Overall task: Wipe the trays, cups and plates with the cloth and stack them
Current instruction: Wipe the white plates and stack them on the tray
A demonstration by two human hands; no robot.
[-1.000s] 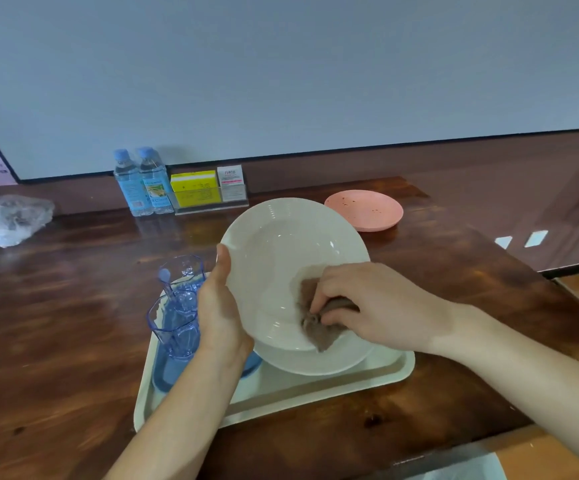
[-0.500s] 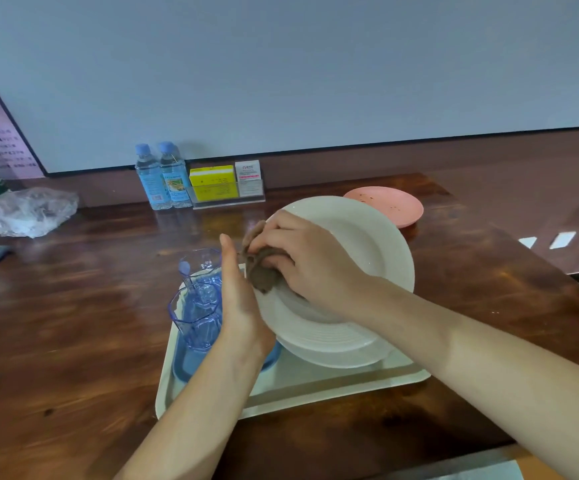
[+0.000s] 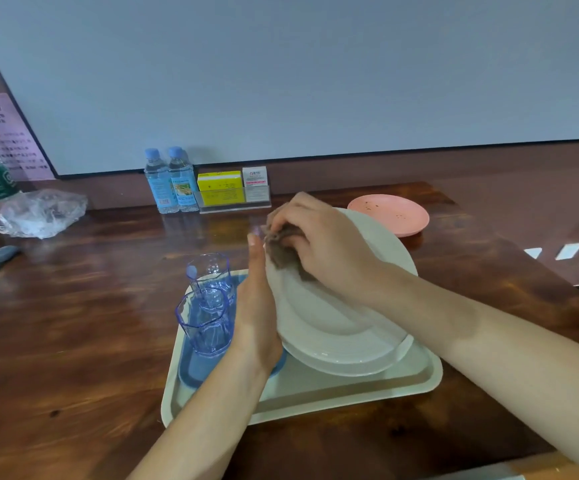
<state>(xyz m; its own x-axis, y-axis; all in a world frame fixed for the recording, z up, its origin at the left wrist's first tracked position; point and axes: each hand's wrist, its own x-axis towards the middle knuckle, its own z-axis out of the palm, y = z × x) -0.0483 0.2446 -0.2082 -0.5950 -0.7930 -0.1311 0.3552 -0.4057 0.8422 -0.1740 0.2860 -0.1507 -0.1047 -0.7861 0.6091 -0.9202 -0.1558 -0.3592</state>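
dark wood tabletop (image 3: 73, 341) carries a tray (image 3: 315, 400) with two blue cups (image 3: 205, 320). just beside them, the left hand (image 3: 257, 317) grips the tilted plate (image 3: 333, 323) by its left rim. right hand (image 3: 322, 244), fingers clenched on the cloth (image 3: 281, 254), has swept from the plate's lower middle to its top-left rim, so this face looks nearly wiped. beyond, a speckled pink plate (image 3: 388, 213) waits; bottles (image 3: 168, 181) stand clear.

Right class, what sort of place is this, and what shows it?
Likely a canteen or small eatery: a serving tray with stacked white plates and blue cups, plus a card holder beside water bottles.
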